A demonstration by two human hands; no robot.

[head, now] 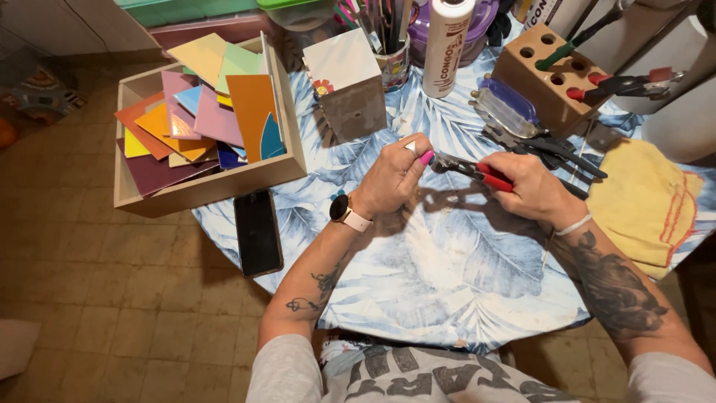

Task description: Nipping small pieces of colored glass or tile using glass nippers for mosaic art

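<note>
From the head view I see my right hand (531, 188) wrapped tight around red-handled nippers (477, 171) above the middle of the leaf-print table (447, 276). My left hand (391, 179) pinches something small at the nipper jaws, possibly a white tile chip; it is too small to tell. A box of coloured tiles (205, 119) sits far left, a phone (258, 231) just near of it, and a yellow cloth (645, 201) lies to the right.

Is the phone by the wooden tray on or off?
Apparently off: the phone lies flat on the table's edge with a fully dark screen.
</note>
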